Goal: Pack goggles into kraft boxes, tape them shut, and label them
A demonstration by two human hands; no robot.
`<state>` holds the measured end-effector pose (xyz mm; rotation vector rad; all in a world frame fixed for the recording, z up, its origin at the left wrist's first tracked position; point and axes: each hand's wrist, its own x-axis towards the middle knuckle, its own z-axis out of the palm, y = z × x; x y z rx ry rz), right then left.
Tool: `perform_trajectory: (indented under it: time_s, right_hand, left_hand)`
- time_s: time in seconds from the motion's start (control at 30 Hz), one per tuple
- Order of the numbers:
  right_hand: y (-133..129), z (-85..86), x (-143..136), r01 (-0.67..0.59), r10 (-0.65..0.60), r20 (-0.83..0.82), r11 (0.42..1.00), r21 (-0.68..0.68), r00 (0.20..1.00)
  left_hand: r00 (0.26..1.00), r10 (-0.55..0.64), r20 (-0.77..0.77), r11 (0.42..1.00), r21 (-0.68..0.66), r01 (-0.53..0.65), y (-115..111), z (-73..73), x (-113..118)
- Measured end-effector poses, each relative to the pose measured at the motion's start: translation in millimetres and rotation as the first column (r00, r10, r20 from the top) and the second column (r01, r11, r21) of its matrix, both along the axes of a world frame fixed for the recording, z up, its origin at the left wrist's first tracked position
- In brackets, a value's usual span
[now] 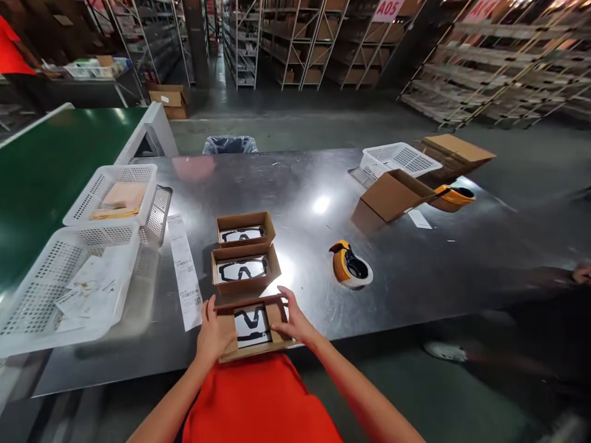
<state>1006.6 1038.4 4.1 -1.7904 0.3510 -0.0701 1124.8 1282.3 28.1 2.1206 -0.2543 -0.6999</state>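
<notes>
Left hand (212, 337): fingers spread along the left end of the near box (258, 351), fingertips up at its far corner.
Right hand (294, 321): fingers hold the right end, index finger at the far rim, thumb on the right flap (276, 315).
Near box: directly between the two hands, neither nearer; long axis left to right, from hand to hand; top open, with a white panel (252, 324) bearing a black eyewear shape inside.
Bench edge: the box lies at it, before the red garment (263, 400); whether its base rests there is hidden.
Box row: middle box (247, 286) and far box (244, 219) stand just beyond, open, long axes also left to right.
Bench (305, 178): grey, shiny; label strip (183, 271) and two baskets, front (34, 277) and rear (87, 194), at left; tape dispenser (340, 264) at right, open carton (390, 197) farther off.
Room: green conveyor (69, 138) at left; lined bin (212, 146) and shelves (295, 37) behind; a blurred person's shoe (446, 352) at right.
</notes>
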Motion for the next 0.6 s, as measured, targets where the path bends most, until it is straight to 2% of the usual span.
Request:
perform_trajectory:
  time_s: [0.03,0.1,0.17,0.23,0.27,0.33,0.43,0.5,0.6]
  right_hand:
    - [0,-0.5,-3,0.010,-0.008,0.046,0.999,-0.037,0.999]
    - [1,-1.1,-8,0.015,-0.009,0.097,0.998,-0.059,0.995]
    - [0,-1.7,-10,-0.002,0.006,0.091,0.999,-0.045,0.996]
    - [-1,-3.1,-10,-0.016,0.015,0.065,1.000,0.018,0.998]
    - [-1,-4.1,-9,-0.004,0.001,0.046,0.997,0.081,0.999]
    - [0,-6.1,-7,0.057,-0.058,-0.007,0.965,0.256,0.998]
    - [4,-7.3,-5,0.154,-0.127,-0.091,0.887,0.436,0.988]
    - [7,-6.4,-6,0.170,-0.138,-0.103,0.880,0.443,0.985]
    - [6,-4.1,-8,0.160,-0.130,-0.099,0.884,0.440,0.987]
  left_hand:
    - [0.992,-0.031,0.126,1.000,0.004,0.031,5,3.2,-1]
    - [0.917,-0.225,0.329,0.974,0.059,0.218,18,12.2,0]
    - [0.803,-0.494,0.334,0.869,0.160,0.468,26,25.0,4]
    - [0.706,-0.668,0.234,0.743,0.260,0.617,25,39.6,9]
    - [0.676,-0.709,0.198,0.700,0.315,0.641,21,46.1,10]
    - [0.647,-0.741,0.181,0.649,0.440,0.621,7,54.8,11]
    - [0.633,-0.749,0.197,0.600,0.609,0.519,-14,55.7,6]
    - [0.635,-0.748,0.194,0.594,0.624,0.508,-21,53.2,-1]
    - [0.640,-0.752,0.160,0.613,0.528,0.588,-21,54.7,-9]
